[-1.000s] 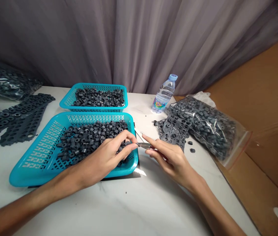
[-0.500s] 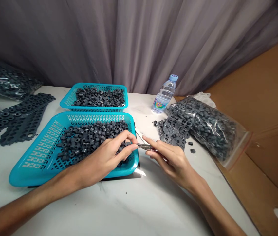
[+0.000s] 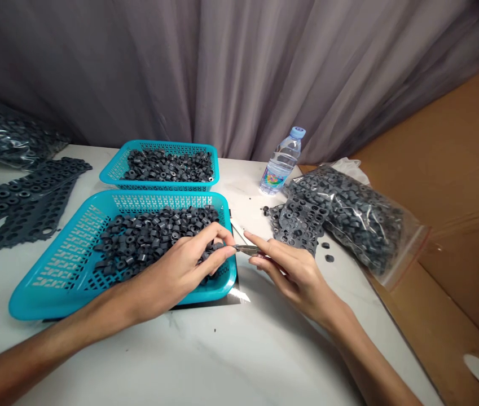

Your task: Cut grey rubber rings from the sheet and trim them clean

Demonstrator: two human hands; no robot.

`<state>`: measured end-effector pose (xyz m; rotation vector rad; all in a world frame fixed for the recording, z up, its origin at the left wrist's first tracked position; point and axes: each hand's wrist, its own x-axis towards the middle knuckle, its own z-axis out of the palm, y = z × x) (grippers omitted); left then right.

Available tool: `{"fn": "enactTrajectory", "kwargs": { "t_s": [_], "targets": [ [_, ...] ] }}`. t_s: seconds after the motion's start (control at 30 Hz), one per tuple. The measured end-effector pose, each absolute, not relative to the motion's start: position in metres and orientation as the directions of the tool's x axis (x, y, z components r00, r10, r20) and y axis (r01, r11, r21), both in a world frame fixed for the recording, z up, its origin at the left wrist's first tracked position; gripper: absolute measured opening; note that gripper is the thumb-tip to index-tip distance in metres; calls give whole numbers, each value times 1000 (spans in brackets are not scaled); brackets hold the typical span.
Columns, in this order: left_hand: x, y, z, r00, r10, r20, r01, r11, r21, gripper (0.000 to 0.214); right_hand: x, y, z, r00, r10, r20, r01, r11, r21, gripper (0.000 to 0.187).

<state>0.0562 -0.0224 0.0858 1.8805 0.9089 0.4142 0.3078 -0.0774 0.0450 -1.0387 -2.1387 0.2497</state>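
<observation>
Over the right side of the near blue basket (image 3: 53, 262), my left hand (image 3: 190, 259) is closed in a pinch of thumb and forefinger. Whatever sits between those fingertips is too small and covered to make out. My right hand (image 3: 296, 270) grips a small pointed metal tool (image 3: 246, 250), its tip touching or nearly touching the left fingertips. Whether the tool is snips or tweezers I cannot tell. Many small dark grey ring-shaped pieces (image 3: 137, 237) lie heaped in the near basket, partly hidden by my left hand and forearm.
Behind stands a second blue basket (image 3: 110, 173) of similar pieces. A water bottle (image 3: 280, 163), a perforated dark sheet (image 3: 300, 223) and a clear bag of pieces (image 3: 357, 214) are to the right. More perforated sheets (image 3: 31, 217) and another bag (image 3: 6, 135) lie left.
The whole view has shifted slightly, moving the baskets and bottle a little left and up. Both hands keep nearly the same pose, with the metal tool tilted slightly differently at the left fingertips.
</observation>
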Motion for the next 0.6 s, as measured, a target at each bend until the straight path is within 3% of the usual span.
{"fn": "enactTrajectory", "kwargs": {
  "t_s": [0.6],
  "targets": [
    [57,-22,85,663,743,-88,386,-239,891,27,310,-78,47,-413,740,531,587,662,-466,47]
  ]
}}
